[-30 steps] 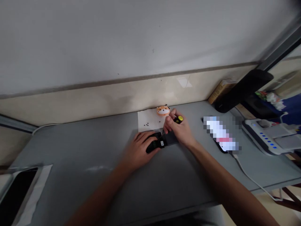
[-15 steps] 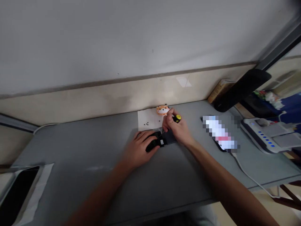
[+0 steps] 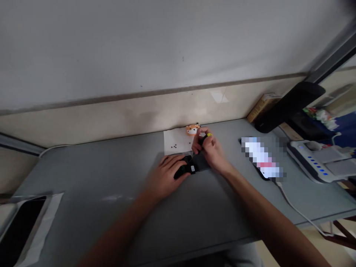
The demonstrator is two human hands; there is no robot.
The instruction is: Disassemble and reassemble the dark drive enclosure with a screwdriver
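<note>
A black electronic device (image 3: 193,168), opened and with a small white label, lies flat on the grey table. My left hand (image 3: 168,174) is wrapped over its left part and grips it against the table. In my right hand (image 3: 208,150) is a screwdriver (image 3: 205,140) with a black and yellow handle, its thin shaft slanting down to the device. The tip's exact contact point is too small to make out. A dark flat panel (image 3: 204,165) adjoins the device's right side, partly covered by my right hand.
Behind the device, white paper (image 3: 170,138) carries several tiny dark screws (image 3: 175,147) and an orange-and-white animal-face case (image 3: 192,129). To the right are a lit phone (image 3: 260,157) on a white cable, a power strip (image 3: 315,163) and a black cylinder (image 3: 289,105). A dark tablet-like object (image 3: 20,226) lies far left.
The fingers of my right hand have shifted around the screwdriver handle, and its yellow end is now mostly covered. My left hand stays on the device. The whole view has shifted slightly.
</note>
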